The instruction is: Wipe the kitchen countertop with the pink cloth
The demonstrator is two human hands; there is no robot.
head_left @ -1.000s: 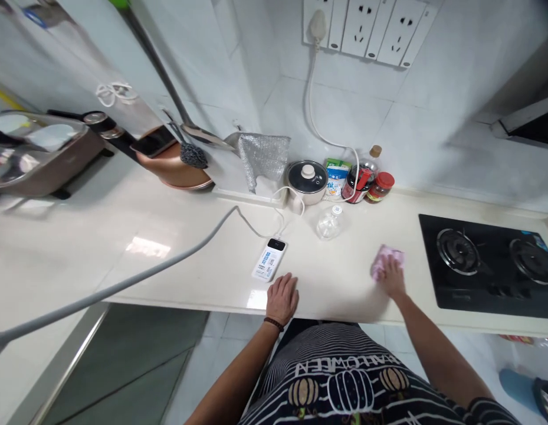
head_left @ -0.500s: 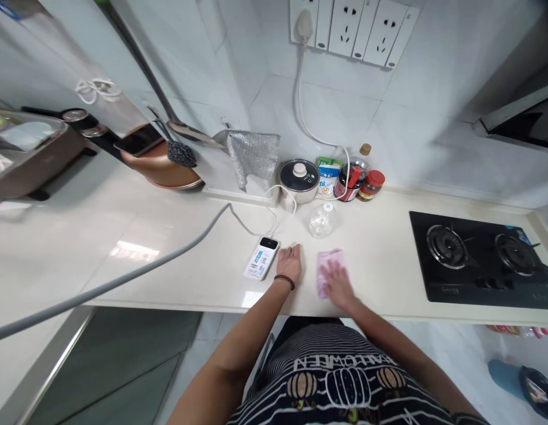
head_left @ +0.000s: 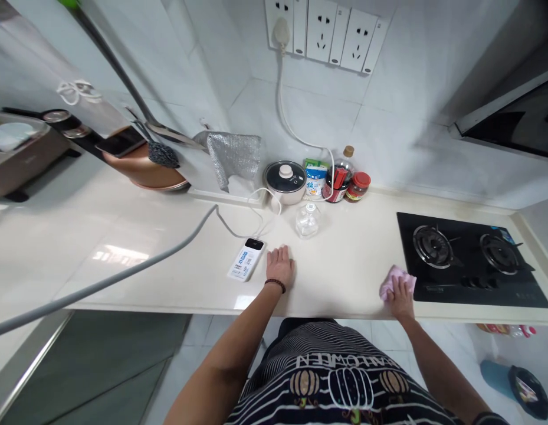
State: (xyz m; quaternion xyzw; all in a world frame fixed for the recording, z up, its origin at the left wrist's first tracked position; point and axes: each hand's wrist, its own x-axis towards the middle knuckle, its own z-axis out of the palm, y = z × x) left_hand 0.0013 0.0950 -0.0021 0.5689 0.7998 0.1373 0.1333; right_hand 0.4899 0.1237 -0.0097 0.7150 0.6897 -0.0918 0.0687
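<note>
A crumpled pink cloth (head_left: 395,277) lies on the cream countertop (head_left: 344,283), at the left front corner of the gas stove. My right hand (head_left: 402,300) holds the cloth down against the surface, with its fingers over it. Flat on the counter rests my left hand (head_left: 280,267), empty, a beaded bracelet at its wrist. Just left of that hand is a white power bank (head_left: 246,260) with a dark display and cables plugged in. Behind and to the right of it stands a clear bottle (head_left: 308,221).
A black two-burner gas stove (head_left: 471,260) is set into the counter on the right. Along the wall stand a small lidded pot (head_left: 285,180), a seasoning bag (head_left: 315,180) and a red-lidded jar (head_left: 357,186). A thick grey cable (head_left: 136,271) crosses the left side.
My right hand has slid the pink cloth rightward along the counter to the stove's edge, and the cloth is more bunched. My left hand stays beside the power bank. The view has shifted slightly.
</note>
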